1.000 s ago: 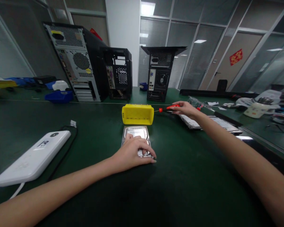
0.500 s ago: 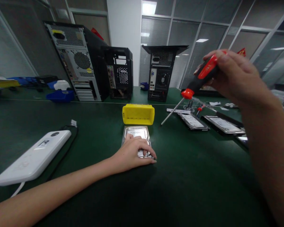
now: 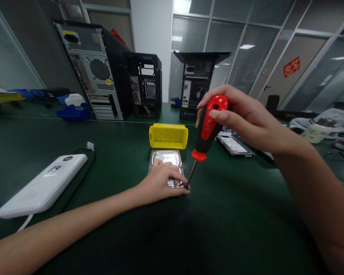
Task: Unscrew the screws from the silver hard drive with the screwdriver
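The left hand point(image 3: 160, 183) lies flat on the hard drive point(image 3: 166, 162), fingers point(image 3: 177, 179) spread apart and pressing its near half. The drive rests on the green surface point(image 3: 218, 214), just in front of the yellow bin point(image 3: 168, 136). The right hand point(image 3: 243, 120) has its fingers clamped on the red-and-black handle of the screwdriver point(image 3: 208, 128). The shaft slants down and left from the handle; the tip meets the drive's near right corner, beside the left fingertips. The label on the drive is too small to read.

Left of the drive: a white device point(image 3: 43, 187) with a dark mark, illegible, and a black cable point(image 3: 80, 179). Right of the bin: a second drive point(image 3: 235, 146), label unreadable. Behind the bin: three PC cases point(image 3: 97, 72); the leftmost carries a yellow sticker, text unreadable. A red sign point(image 3: 291, 67) hangs on the far wall, characters unreadable.
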Action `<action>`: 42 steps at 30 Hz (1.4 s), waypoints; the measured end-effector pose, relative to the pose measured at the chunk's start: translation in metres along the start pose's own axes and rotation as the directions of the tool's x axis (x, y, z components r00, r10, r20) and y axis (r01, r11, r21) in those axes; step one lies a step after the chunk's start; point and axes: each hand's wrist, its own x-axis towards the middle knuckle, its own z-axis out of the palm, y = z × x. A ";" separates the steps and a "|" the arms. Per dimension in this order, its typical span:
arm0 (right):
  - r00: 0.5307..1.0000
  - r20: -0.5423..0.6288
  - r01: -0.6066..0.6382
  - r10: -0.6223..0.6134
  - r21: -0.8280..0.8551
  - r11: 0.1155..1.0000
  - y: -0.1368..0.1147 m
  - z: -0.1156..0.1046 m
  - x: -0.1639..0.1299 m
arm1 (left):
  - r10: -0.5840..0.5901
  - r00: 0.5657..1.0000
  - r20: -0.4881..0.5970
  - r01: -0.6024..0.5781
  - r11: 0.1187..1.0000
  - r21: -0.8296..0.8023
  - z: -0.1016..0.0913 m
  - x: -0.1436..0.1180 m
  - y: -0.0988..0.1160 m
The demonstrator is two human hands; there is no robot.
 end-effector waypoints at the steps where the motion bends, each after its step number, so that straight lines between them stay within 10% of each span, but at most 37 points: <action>1: 1.000 -0.005 0.003 -0.003 -0.005 1.000 0.001 -0.001 0.000 | 0.003 1.000 -0.003 -0.003 1.000 -0.002 0.000 0.000 -0.001; 42: 1.000 0.000 -0.027 0.027 0.041 0.999 0.007 -0.006 -0.004 | 0.007 1.000 -0.003 -0.007 0.999 -0.032 0.004 0.002 -0.007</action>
